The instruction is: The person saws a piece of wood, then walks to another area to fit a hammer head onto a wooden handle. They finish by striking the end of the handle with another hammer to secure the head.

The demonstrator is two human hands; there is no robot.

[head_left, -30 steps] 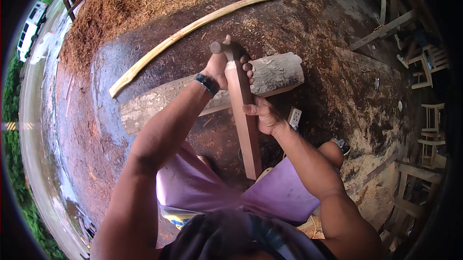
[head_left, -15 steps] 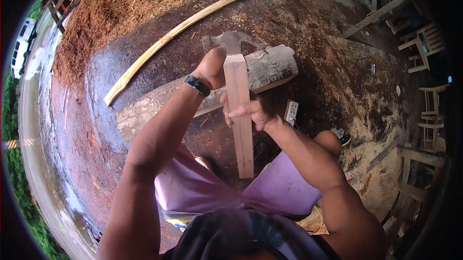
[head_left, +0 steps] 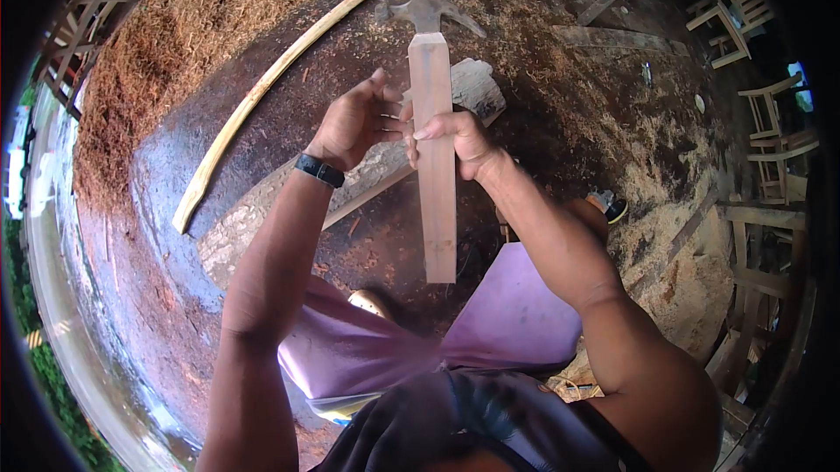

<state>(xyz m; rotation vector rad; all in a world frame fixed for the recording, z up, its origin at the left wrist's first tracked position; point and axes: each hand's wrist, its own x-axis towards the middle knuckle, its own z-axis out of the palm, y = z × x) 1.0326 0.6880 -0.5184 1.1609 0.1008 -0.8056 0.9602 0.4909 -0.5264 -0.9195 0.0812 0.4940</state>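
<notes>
My right hand (head_left: 464, 144) is wrapped around the middle of a claw hammer's thick, squared wooden handle (head_left: 433, 78), thumb across the front face. The metal hammer head (head_left: 426, 13) sits at the far end, its claw curving to the right. Just left of the handle is my left hand (head_left: 352, 122), its fingers apart and their tips close to the wood. It wears a dark wristband (head_left: 320, 169). Below the hammer in this view lies a bark-covered half log (head_left: 249, 225), partly hidden by my arms and the handle.
A long, curved pale pole (head_left: 289, 56) lies on the dark ground beyond the log. Wood shavings (head_left: 227, 4) are heaped at the back left. Wooden chair frames (head_left: 770, 126) stand at the right, and a wet road (head_left: 44, 236) runs along the left.
My left hand has come away from the upper handle near the hammer head and opened. The hammer, still in my right hand, sits higher in the view and farther from my body.
</notes>
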